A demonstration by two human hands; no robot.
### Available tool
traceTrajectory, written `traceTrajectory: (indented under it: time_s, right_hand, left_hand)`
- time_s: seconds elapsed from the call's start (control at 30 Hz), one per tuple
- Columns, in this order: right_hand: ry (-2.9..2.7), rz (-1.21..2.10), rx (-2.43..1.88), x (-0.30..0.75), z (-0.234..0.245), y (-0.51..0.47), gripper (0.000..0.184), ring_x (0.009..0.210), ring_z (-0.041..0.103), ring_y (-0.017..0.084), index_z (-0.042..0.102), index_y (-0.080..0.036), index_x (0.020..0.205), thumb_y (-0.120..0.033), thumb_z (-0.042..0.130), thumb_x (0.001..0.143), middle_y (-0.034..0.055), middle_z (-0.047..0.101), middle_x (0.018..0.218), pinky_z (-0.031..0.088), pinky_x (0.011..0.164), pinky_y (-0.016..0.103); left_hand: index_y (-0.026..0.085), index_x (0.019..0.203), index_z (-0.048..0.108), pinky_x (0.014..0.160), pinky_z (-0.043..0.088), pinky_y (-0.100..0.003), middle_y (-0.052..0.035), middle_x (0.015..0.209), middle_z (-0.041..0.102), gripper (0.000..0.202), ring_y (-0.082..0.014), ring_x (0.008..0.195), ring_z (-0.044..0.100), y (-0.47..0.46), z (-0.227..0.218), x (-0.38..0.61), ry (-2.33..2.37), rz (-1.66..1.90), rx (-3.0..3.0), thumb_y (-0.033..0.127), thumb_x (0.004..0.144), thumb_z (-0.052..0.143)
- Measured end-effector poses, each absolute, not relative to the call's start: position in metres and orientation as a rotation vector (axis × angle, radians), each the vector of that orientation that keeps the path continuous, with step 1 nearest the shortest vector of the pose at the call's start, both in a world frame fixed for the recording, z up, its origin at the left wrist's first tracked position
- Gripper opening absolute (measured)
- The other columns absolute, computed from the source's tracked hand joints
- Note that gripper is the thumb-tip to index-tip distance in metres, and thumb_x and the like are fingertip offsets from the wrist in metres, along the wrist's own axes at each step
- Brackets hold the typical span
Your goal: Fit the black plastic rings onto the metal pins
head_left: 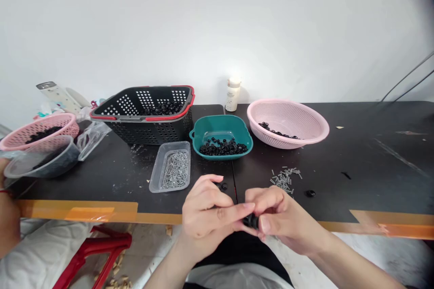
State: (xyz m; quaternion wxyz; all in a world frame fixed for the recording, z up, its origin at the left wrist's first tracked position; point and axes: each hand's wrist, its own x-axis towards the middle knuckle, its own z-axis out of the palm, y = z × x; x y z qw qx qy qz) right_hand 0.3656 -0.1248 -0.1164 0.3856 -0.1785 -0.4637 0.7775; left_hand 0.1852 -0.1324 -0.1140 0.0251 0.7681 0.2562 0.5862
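Left hand (pixel 206 210): lower centre of the frame, thumb and fingers pinched on the small black part (pixel 251 221).
Right hand (pixel 283 219): just right of it, fingertips closed on the same part; the two hands meet, touching at the tips.
Small black part: between both hands, in front of the near table edge; its shape is too small to tell.
Table (pixel 373 158): black top, orange tape along the near edge.
Teal bowl (pixel 220 120): centre, behind the hands, holds black rings.
Clear tray (pixel 156 169): left of the teal bowl, filled with metal pins.
Loose pins (pixel 285 176): scattered on the table, right of centre.
Black ring (pixel 310 193): lies alone, right of the loose pins.
Pink colander (pixel 320 122): right of the teal bowl, a few black rings inside.
Black basket (pixel 145 115): red rim, upper left of centre, dark parts inside.
White bottle (pixel 233 94): against the wall, upright.
Another person's hand (pixel 6 216): far left edge.
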Motion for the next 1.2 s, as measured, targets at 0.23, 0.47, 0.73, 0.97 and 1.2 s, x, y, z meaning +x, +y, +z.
traceTrajectory:
  time_s: [0.23,0.47,0.73,0.97,1.2]
  right_hand:
    - [-1.568,1.129,-0.72,0.367,-0.097,-0.137,0.027,0.068,0.063,0.01,0.074,-0.027,0.095,-0.014,0.081,0.072,-0.0012,0.066,0.079,0.053,0.062,0.019]
    - [-1.852,0.595,-0.798,0.364,-0.078,-0.147,0.015,0.062,0.068,0.01,0.071,-0.019,0.086,-0.009,0.075,0.076,0.0004,0.073,0.074,0.055,0.057,0.015]
    - [-1.886,0.373,-0.877,0.36,-0.081,-0.15,0.009,0.062,0.07,0.01,0.068,-0.019,0.087,-0.012,0.069,0.082,0.0003,0.075,0.075,0.055,0.057,0.012]
    - [-1.852,0.373,-0.902,0.36,-0.082,-0.155,0.017,0.062,0.071,0.008,0.07,-0.017,0.09,-0.004,0.064,0.082,0.0006,0.077,0.079,0.054,0.061,0.008]
    - [-1.678,0.64,-0.982,0.361,-0.094,-0.155,0.015,0.06,0.07,0.009,0.074,-0.024,0.086,-0.013,0.075,0.077,-0.0042,0.076,0.075,0.057,0.058,0.01]
  left_hand:
    - [0.018,0.094,0.072,0.087,0.051,-0.035,0.0055,0.065,0.059,0.012,-0.0073,0.059,0.053,-0.134,-0.111,0.181,0.872,1.839,2.397,0.025,0.086,0.068]
    - [0.019,0.097,0.072,0.089,0.051,-0.036,0.0047,0.069,0.064,0.012,-0.0077,0.061,0.057,-0.136,-0.111,0.18,0.924,1.794,2.421,0.021,0.086,0.068]
    - [0.018,0.099,0.072,0.089,0.055,-0.032,0.0036,0.073,0.07,0.014,-0.0074,0.064,0.065,-0.136,-0.112,0.181,0.946,1.791,2.363,0.022,0.086,0.068]
    - [0.018,0.101,0.072,0.078,0.058,-0.019,-0.0006,0.089,0.078,0.015,-0.0099,0.077,0.072,-0.138,-0.109,0.183,0.888,1.729,2.276,0.021,0.087,0.066]
    - [0.017,0.104,0.073,0.065,0.057,-0.019,-0.0037,0.087,0.077,0.023,-0.0112,0.073,0.07,-0.142,-0.11,0.184,0.895,1.721,2.19,0.01,0.082,0.07]
